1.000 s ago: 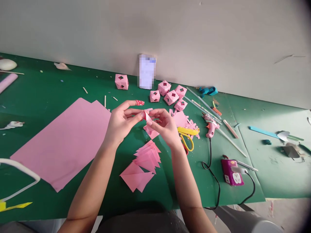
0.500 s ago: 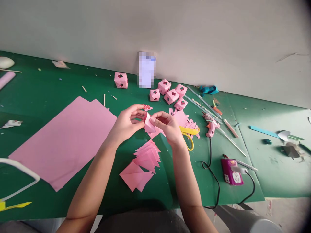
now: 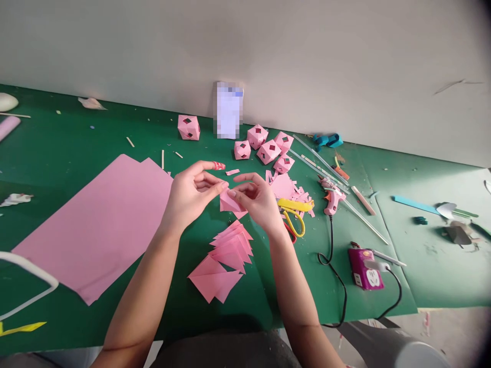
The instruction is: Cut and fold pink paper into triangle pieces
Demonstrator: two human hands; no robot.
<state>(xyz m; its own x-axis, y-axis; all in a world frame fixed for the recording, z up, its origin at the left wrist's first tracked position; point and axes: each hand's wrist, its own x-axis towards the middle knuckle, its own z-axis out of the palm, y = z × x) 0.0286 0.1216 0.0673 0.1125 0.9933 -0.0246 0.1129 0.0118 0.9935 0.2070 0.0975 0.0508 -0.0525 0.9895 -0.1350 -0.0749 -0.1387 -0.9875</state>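
Note:
Between the fingertips of both hands is a small piece of pink paper (image 3: 230, 201). My left hand (image 3: 192, 191) pinches its upper left corner with thumb and finger; a red patterned wrap covers the tip of the index finger, which is raised. My right hand (image 3: 258, 199) pinches the paper from the right with thumb and fingers. Just below lie overlapping pink paper squares (image 3: 230, 245) in a fanned stack. A thin pink strip (image 3: 232, 172) rests behind the hands. Yellow-handled scissors (image 3: 294, 223) lie beside my right hand, with a yellow cutter (image 3: 297, 205).
Large pink sheets (image 3: 99, 220) cover the left. Several folded pink paper balls (image 3: 268, 152) and a blurred phone (image 3: 229, 110) stand at the back. On the right are a pink glue gun (image 3: 333, 199), clear glue sticks (image 3: 366, 222) and a purple power block (image 3: 365, 270) with a cord.
The paper that was curled over in my fingers is now lower and flatter. Both hands have shifted slightly left, and my left index finger has lifted away. The view has turned a little.

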